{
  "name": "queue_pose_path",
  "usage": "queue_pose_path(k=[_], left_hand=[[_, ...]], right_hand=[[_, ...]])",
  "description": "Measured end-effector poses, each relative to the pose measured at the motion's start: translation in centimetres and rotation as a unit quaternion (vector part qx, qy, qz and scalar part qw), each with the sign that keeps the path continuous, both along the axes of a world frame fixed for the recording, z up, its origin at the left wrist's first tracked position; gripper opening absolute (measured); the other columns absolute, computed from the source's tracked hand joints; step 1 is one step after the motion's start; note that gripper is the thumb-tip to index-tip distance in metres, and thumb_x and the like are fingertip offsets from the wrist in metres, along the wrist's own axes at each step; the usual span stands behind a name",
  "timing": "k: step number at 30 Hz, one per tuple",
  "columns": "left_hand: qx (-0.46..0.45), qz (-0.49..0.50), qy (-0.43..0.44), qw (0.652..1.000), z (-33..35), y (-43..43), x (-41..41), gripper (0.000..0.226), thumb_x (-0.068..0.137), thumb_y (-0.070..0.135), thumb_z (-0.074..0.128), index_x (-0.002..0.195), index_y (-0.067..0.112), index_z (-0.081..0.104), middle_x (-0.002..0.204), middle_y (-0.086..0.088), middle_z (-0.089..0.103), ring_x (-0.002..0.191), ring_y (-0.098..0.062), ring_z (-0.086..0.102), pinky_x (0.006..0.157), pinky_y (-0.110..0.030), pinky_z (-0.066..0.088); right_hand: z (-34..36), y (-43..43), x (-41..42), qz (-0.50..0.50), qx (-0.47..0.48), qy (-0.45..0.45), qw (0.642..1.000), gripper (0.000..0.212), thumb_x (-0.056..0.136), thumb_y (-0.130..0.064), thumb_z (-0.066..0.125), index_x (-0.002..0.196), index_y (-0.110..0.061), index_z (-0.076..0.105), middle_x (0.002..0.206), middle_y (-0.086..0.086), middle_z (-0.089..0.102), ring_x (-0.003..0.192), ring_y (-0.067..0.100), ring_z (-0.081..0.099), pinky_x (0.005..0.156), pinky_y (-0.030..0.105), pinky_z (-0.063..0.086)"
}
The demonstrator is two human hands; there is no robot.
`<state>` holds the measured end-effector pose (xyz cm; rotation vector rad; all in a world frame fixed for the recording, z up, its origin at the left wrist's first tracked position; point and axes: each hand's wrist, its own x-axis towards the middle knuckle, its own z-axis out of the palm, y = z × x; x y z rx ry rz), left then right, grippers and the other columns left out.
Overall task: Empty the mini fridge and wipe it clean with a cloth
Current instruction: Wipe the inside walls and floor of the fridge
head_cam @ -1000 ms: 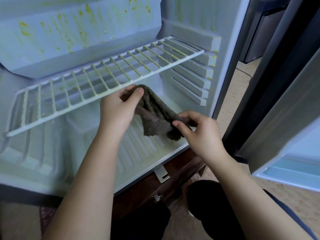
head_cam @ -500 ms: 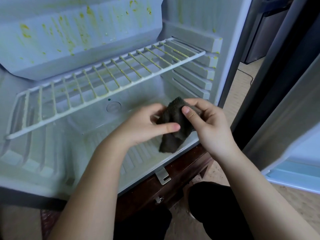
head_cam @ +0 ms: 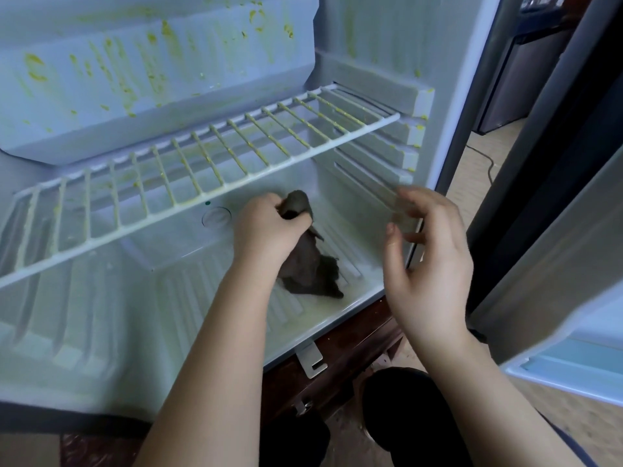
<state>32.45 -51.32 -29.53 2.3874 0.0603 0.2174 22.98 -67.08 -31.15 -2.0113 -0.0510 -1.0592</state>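
Observation:
The mini fridge (head_cam: 101, 332) stands open, its white inside streaked with yellow-green stains on the back wall. A white wire shelf (head_cam: 188, 170) spans it. My left hand (head_cam: 266, 227) grips a dark grey cloth (head_cam: 310, 267) under the shelf, and the cloth's lower end hangs down onto the ribbed fridge floor. My right hand (head_cam: 424, 261) hovers in front of the fridge's right edge with fingers spread and loosely bent, holding nothing.
The fridge door (head_cam: 556, 298) stands open at the right. A dark wooden stand (head_cam: 337, 352) carries the fridge, with a metal hinge bracket (head_cam: 312, 360) at its front. My dark-clad knees are below. A tan floor and a cable lie at the right.
My right hand has let go of the cloth and drawn back to the right. My left hand has carried the cloth deeper in, under the wire shelf.

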Motion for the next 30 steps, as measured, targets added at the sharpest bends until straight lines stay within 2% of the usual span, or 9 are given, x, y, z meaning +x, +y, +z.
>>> queue_pose_path(k=[5,10,12,16,21,24,25,28,30], left_hand=[[-0.074,0.018,-0.11,0.991,0.0,-3.0,3.7,0.028,0.082,0.027,0.073,0.097,0.005,0.067,0.096,-0.01,0.07,0.096,-0.028,0.064,0.08,-0.032,0.047],[-0.226,0.046,-0.199,0.953,-0.5,-5.8,5.1,0.023,0.086,0.013,0.071,0.106,0.003,0.065,0.094,0.003,0.064,0.095,-0.022,0.061,0.079,-0.016,0.038],[-0.233,0.038,-0.176,0.956,-1.1,-6.7,5.6,0.032,0.092,0.011,0.063,0.123,0.001,0.06,0.118,-0.007,0.065,0.113,-0.025,0.059,0.093,-0.018,0.039],[-0.222,-0.032,-0.051,0.973,-2.1,-7.7,6.0,0.051,0.103,0.014,0.043,0.152,0.013,0.028,0.153,-0.009,0.038,0.139,-0.023,0.036,0.111,-0.022,0.024],[-0.299,-0.034,0.003,0.954,-2.5,-7.1,5.9,0.051,0.103,0.014,0.04,0.152,0.023,0.029,0.153,0.004,0.038,0.139,-0.013,0.037,0.111,-0.021,0.027],[-0.351,-0.038,-0.023,0.935,-1.3,-8.0,4.1,0.05,0.1,0.009,0.041,0.149,0.02,0.037,0.141,0.009,0.048,0.119,0.001,0.05,0.095,-0.005,0.034],[-0.357,-0.045,-0.042,0.932,-0.8,-8.4,3.4,0.05,0.099,0.007,0.041,0.148,0.018,0.038,0.145,0.007,0.046,0.122,-0.001,0.048,0.101,-0.008,0.034],[-0.346,-0.08,-0.097,0.93,-0.3,-8.8,2.8,0.058,0.089,0.019,0.038,0.146,0.023,0.043,0.15,-0.009,0.044,0.138,-0.03,0.039,0.115,-0.051,0.03],[-0.336,-0.094,-0.082,0.934,-1.0,-8.3,3.5,0.057,0.089,0.02,0.038,0.146,0.027,0.042,0.149,-0.01,0.045,0.137,-0.035,0.04,0.113,-0.051,0.033]], right_hand=[[0.0,0.2,0.3,-0.07,-0.04,-0.011,0.997,0.054,0.084,0.005,0.057,0.135,0.008,0.042,0.144,0.022,0.037,0.138,0.028,0.033,0.115,0.034,0.026],[-1.1,-0.2,1.1,-0.048,-0.053,0.038,0.997,0.071,0.084,0.005,0.055,0.147,0.009,0.02,0.155,0.014,0.013,0.148,0.022,0.011,0.119,0.028,0.012],[-1.2,-0.4,1.1,-0.043,-0.049,0.038,0.997,0.072,0.084,0.004,0.053,0.147,0.007,0.02,0.156,0.012,0.012,0.148,0.02,0.011,0.118,0.024,0.013],[-1.1,-0.8,1.0,-0.025,-0.038,0.036,0.998,0.07,0.084,0.005,0.051,0.148,0.004,0.022,0.157,0.017,0.016,0.148,0.019,0.014,0.116,0.018,0.015],[-1.0,-0.9,0.7,-0.006,-0.016,0.037,0.999,0.071,0.084,0.007,0.052,0.148,0.002,0.023,0.157,0.016,0.017,0.148,0.019,0.014,0.115,0.016,0.015],[-1.0,-0.7,0.8,-0.013,-0.009,0.035,0.999,0.072,0.083,0.009,0.052,0.148,0.003,0.022,0.157,0.015,0.016,0.148,0.02,0.014,0.116,0.017,0.015],[-0.9,-0.6,0.9,-0.015,-0.008,0.034,0.999,0.073,0.082,0.01,0.052,0.148,0.003,0.022,0.157,0.015,0.016,0.148,0.021,0.014,0.116,0.019,0.015],[-0.9,-0.3,1.0,-0.02,-0.004,0.032,0.999,0.074,0.08,0.012,0.051,0.148,0.003,0.022,0.157,0.015,0.016,0.148,0.022,0.014,0.117,0.021,0.015],[-0.9,-0.3,1.0,-0.021,-0.002,0.031,0.999,0.076,0.079,0.014,0.051,0.148,0.002,0.022,0.157,0.014,0.016,0.148,0.021,0.014,0.116,0.02,0.015]])
